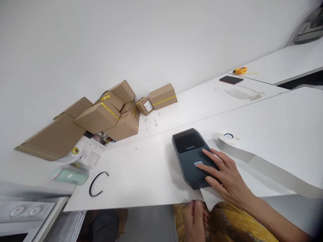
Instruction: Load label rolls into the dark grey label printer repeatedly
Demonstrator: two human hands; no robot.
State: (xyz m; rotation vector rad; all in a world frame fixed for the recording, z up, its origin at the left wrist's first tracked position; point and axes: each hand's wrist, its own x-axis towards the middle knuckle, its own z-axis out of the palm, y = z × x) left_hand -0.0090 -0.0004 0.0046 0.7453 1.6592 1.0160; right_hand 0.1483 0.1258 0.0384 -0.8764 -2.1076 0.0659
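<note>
A dark blue-grey label printer with a black window and a pale blue button sits on the white table. My right hand lies on its right side, fingers spread, the index fingertip at the button. Low in front, by the table's edge, my left hand is closed with its fingers curled. Whether anything is inside it is hidden. Behind and right of the printer, a roll of white labels rests on the table. Its unrolled strip runs off to the right.
Several cardboard boxes are heaped against the wall at left. Nearer are a pale green package and a black curved band. A dark flat tablet-like device and a yellow tape measure lie at the back right.
</note>
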